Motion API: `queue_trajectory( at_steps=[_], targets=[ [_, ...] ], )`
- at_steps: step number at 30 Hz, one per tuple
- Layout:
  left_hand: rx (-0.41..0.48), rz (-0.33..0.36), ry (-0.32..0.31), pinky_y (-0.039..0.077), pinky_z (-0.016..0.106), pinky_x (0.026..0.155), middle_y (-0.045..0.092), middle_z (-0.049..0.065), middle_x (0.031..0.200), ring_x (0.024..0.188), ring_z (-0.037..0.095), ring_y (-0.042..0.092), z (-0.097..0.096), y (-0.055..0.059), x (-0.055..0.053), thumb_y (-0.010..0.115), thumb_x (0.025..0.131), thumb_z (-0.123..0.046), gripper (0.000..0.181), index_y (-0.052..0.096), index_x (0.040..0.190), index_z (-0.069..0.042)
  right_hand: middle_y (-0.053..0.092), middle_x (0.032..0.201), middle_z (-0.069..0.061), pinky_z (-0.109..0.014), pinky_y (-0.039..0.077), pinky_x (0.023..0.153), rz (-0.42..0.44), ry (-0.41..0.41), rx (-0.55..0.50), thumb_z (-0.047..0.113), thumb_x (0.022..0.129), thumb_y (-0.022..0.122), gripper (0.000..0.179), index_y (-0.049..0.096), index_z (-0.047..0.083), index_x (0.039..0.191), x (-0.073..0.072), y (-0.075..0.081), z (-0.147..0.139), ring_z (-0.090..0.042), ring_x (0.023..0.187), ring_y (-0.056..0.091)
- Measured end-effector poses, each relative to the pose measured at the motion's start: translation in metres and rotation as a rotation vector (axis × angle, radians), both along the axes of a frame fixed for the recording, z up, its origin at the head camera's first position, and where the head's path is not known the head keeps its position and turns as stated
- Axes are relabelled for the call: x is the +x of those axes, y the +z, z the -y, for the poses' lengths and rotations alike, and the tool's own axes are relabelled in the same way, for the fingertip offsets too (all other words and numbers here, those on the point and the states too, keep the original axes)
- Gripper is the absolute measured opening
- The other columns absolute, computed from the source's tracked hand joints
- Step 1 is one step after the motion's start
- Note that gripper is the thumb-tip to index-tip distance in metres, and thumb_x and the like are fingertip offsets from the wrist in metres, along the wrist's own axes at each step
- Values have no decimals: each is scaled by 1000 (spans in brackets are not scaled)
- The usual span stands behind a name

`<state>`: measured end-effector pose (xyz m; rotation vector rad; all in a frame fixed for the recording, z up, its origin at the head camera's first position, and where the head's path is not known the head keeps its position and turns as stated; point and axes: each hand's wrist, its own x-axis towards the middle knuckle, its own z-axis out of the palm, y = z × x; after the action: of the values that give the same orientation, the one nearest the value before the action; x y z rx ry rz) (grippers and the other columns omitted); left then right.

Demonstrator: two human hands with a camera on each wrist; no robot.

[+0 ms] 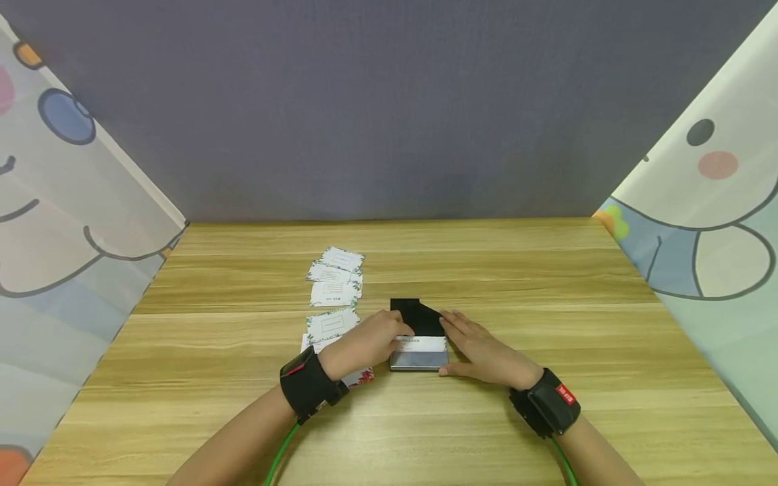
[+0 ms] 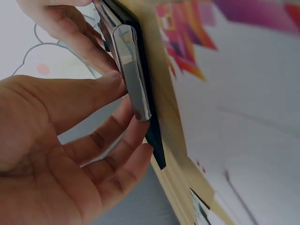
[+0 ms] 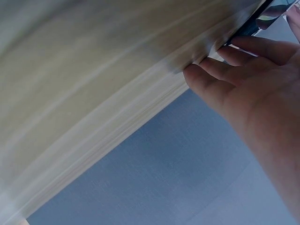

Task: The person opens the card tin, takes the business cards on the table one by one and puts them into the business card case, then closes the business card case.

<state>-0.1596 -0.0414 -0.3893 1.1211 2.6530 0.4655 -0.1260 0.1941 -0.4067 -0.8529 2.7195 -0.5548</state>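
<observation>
A business card holder (image 1: 419,360) with a shiny metal front and a black part (image 1: 418,316) behind lies on the table in the head view. One white card (image 1: 424,344) lies across it, its left end hidden by fingers. My left hand (image 1: 369,339) grips the holder's left side; in the left wrist view its thumb (image 2: 101,86) meets the metal edge and the fingers bend around the end. Along the right side rests my right hand (image 1: 483,351), its fingers fairly straight at the edge and the thumb near the front corner.
Several white printed cards (image 1: 334,293) with floral borders lie in a loose column left of the holder. Some are partly under the left wrist in the head view, including one with a red pattern (image 1: 363,376). A grey partition (image 1: 389,135) rises behind the wooden table (image 1: 547,283).
</observation>
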Motion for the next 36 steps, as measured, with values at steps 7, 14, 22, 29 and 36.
queue_trajectory(
  at_steps=[7, 14, 22, 29, 36],
  targets=[
    [9, -35, 6, 48, 23, 76, 62, 5, 107, 92, 16, 60, 4, 3, 4, 63, 86, -12, 31, 62, 116, -10, 20, 149, -21, -55, 22, 106, 2, 1, -12, 44, 84, 60, 83, 28, -8, 139, 0, -1, 0, -41, 136, 17],
    [109, -30, 70, 49, 26, 76, 62, 7, 107, 90, 17, 61, 21, 7, 0, 62, 85, -7, 27, 63, 112, -7, 19, 149, -21, -53, 21, 107, 21, -11, -4, 45, 83, 60, 84, 27, -7, 140, 0, -2, 0, -40, 137, 16],
    [100, -79, 261, 50, 34, 76, 64, 10, 103, 94, 24, 61, 53, 5, -8, 68, 80, -6, 29, 64, 109, -3, 17, 150, -20, -52, 20, 108, 18, -5, 1, 44, 83, 61, 85, 25, -5, 141, -1, -1, 0, -38, 138, 14],
    [61, -118, 384, 49, 40, 77, 61, 18, 104, 94, 33, 59, 83, 5, -8, 73, 76, -11, 43, 59, 115, 3, 16, 151, -20, -53, 19, 108, 39, -9, -4, 45, 83, 60, 85, 23, -5, 142, -1, 0, 0, -38, 138, 13],
    [17, -103, 432, 47, 44, 81, 60, 21, 105, 96, 35, 57, 99, 2, -3, 77, 72, -16, 49, 58, 114, 4, 17, 150, -21, -53, 20, 108, 23, -7, -4, 44, 83, 61, 85, 24, -5, 141, 0, 0, -1, -39, 138, 14]
  ],
)
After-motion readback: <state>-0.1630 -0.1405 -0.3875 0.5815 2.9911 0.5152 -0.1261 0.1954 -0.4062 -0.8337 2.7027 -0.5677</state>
